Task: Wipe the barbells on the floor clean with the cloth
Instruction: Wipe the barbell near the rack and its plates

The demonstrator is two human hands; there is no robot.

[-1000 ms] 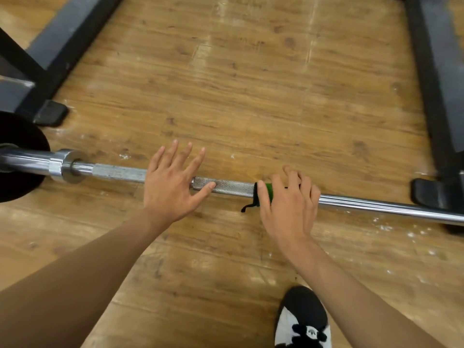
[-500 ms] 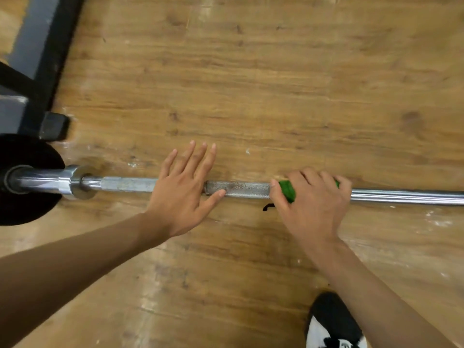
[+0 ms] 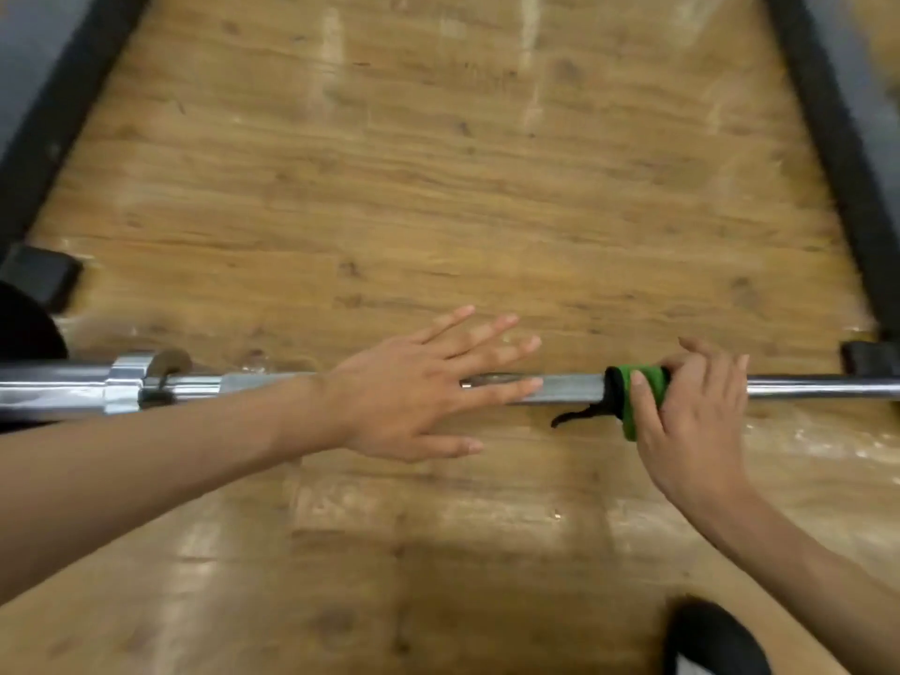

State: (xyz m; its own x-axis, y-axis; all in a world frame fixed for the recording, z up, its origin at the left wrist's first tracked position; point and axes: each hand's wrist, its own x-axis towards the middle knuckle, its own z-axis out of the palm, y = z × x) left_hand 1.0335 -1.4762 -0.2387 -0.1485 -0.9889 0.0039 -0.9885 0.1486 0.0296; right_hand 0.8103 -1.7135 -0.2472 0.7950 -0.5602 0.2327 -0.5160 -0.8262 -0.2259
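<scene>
The barbell (image 3: 560,384), lying on the wooden floor (image 3: 438,187), is pressed by the flat, spread left hand (image 3: 409,397), while a green cloth (image 3: 638,389) is gripped around it by the right hand (image 3: 691,416).

Right hand (image 3: 691,421) grips green cloth (image 3: 643,387) around barbell (image 3: 570,384); left hand (image 3: 409,397) flat.

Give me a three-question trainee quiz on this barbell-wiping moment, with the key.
1. True or false: the left hand lies flat, fingers straight, on the barbell.
2. The green cloth is: A) wrapped round the bar under the right hand; B) lying loose on the floor; C) in the left hand.
3. Fill in: the black plate sits at the bar's ___ end, by the person's own sides.
Key: 1 true; 2 A; 3 left.
</scene>
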